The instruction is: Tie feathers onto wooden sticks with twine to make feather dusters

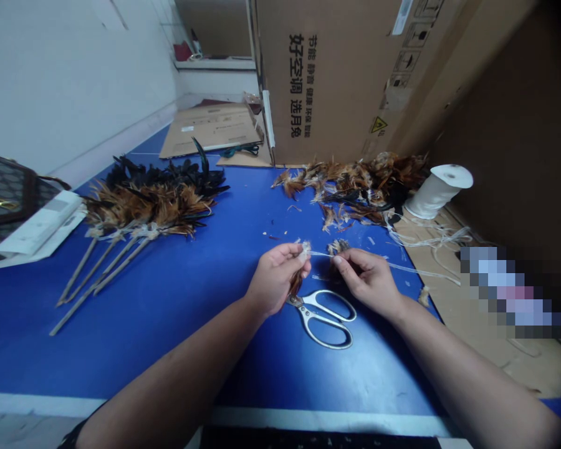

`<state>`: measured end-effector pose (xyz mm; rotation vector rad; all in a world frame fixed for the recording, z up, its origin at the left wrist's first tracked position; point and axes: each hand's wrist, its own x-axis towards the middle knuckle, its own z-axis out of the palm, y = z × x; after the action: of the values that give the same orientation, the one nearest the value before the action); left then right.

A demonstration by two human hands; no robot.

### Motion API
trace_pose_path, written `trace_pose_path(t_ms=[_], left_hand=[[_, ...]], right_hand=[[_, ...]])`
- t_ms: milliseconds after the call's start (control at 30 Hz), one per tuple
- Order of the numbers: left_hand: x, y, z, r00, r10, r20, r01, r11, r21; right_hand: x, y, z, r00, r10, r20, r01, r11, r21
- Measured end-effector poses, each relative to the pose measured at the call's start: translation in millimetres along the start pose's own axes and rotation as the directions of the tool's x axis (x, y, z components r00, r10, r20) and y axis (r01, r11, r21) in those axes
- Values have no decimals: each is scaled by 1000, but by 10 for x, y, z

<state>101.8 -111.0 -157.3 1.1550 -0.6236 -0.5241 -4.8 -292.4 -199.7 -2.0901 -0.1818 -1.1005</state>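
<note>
My left hand (pixel 280 274) is closed around a small bunch of brown feathers (pixel 297 284), their pale bound end poking up past the thumb. A thin white string (pixel 320 253) runs taut from that end to my right hand (pixel 367 274), which pinches it between thumb and fingers. Behind the right fingertips is a small feather tuft (pixel 339 247); whether the hand touches it I cannot tell. Scissors (pixel 327 318) with silver handles lie on the blue table (pixel 168 349) just below the hands, their blades partly hidden by the left hand and feathers.
Feather bundles on sticks (pixel 144 199) lie at the left beside a bag (pixel 9 193) and white papers (pixel 42 227). Loose brown feathers (pixel 364 181) and a white spool (pixel 439 190) are at the back right. A large cardboard box (pixel 336 81) stands behind.
</note>
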Motion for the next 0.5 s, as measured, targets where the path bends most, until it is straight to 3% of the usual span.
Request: trace_pose_path(t_ms=[267, 400, 500], left_hand=[[7, -30, -3, 999, 19, -42, -19, 1000, 16], [31, -56, -38, 994, 83, -73, -80, 996, 47], [81, -65, -94, 980, 164, -115, -150, 982, 119]], right_hand=[[-17, 10, 46, 1000, -23, 11, 24, 999, -26], [10, -107, -26, 978, -196, -70, 167, 941, -293], [5, -303, -91, 961, -265, 78, 275, 894, -353]])
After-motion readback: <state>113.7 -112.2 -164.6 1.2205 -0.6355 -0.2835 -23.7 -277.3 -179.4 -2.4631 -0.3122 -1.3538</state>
